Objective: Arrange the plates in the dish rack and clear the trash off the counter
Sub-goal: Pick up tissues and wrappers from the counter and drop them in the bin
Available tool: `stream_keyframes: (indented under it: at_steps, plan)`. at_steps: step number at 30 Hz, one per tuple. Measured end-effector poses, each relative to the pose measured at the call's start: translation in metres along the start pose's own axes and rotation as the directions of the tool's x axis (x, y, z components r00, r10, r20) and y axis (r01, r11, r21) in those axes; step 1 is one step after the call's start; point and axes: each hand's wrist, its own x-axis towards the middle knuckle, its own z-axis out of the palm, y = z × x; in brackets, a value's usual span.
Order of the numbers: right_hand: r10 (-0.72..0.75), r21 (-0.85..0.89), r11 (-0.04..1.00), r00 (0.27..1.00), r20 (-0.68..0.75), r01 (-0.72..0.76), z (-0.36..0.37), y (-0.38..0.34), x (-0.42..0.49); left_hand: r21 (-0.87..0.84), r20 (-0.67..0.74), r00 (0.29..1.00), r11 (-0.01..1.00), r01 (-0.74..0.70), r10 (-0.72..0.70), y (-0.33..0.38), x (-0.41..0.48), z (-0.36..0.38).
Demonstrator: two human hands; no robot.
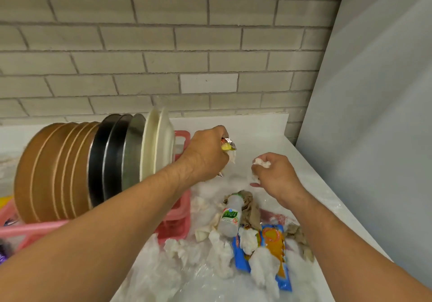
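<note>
A pink dish rack stands at the left and holds brown plates, dark and metal plates and white plates on edge. Just right of the white plates, my left hand is shut on a shiny wrapper and some tissue. Above the white counter, my right hand grips a crumpled tissue. Below both hands lies trash: a small plastic bottle, a blue and orange packet, brown paper and several white tissues.
A grey brick wall runs behind the counter. A plain grey panel closes the right side. Clear plastic film lies over the near part of the counter. Coloured items show at the far left edge by the rack.
</note>
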Motion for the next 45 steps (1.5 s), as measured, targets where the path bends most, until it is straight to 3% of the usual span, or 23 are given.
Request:
stream_keyframes:
  at_steps: [6,11,15,21,26,31,34,36,40,45]
  plan:
    - [-0.04,-0.064,0.997,0.999,0.015,0.041,0.039,-0.025,-0.075,-0.011,0.013,0.991,0.991,-0.134,0.134,-0.02,-0.073,-0.042]
    - [-0.231,-0.423,0.875,0.971,0.058,0.234,0.078,-0.035,-0.141,-0.111,0.043,0.987,0.983,-0.146,0.152,-0.058,-0.145,-0.081]
    - [-0.294,-0.545,0.786,0.952,0.087,0.292,0.118,-0.044,-0.203,-0.146,0.05,0.992,0.983,-0.112,0.12,-0.095,-0.205,-0.112]
    - [-0.091,-0.342,0.928,0.981,0.171,0.146,0.156,-0.054,-0.287,-0.224,0.01,0.999,0.974,-0.029,0.032,-0.136,-0.277,-0.138]
    - [0.106,-0.406,0.913,0.949,0.297,0.026,0.162,-0.039,-0.323,-0.264,0.043,0.997,0.962,0.066,-0.057,-0.162,-0.317,-0.139]
    - [0.239,-0.509,0.86,0.897,0.371,-0.019,0.167,-0.003,-0.341,-0.27,0.258,0.957,0.942,0.2,-0.13,-0.176,-0.356,-0.118]
    - [0.24,-0.517,0.856,0.88,0.409,0.007,0.172,0.029,-0.351,-0.344,0.535,0.842,0.893,0.291,-0.069,-0.179,-0.377,-0.098]
    - [0.215,-0.526,0.85,0.891,0.4,0.031,0.173,0.052,-0.356,-0.372,0.635,0.772,0.87,0.322,-0.014,-0.181,-0.388,-0.079]
    - [0.269,-0.585,0.811,0.876,0.4,0.018,0.169,0.105,-0.365,-0.238,0.624,0.773,0.914,0.33,-0.117,-0.191,-0.408,-0.025]
    - [0.349,-0.646,0.764,0.84,0.415,0.002,0.16,0.175,-0.38,-0.033,0.608,0.785,0.983,0.181,-0.124,-0.221,-0.443,0.048]
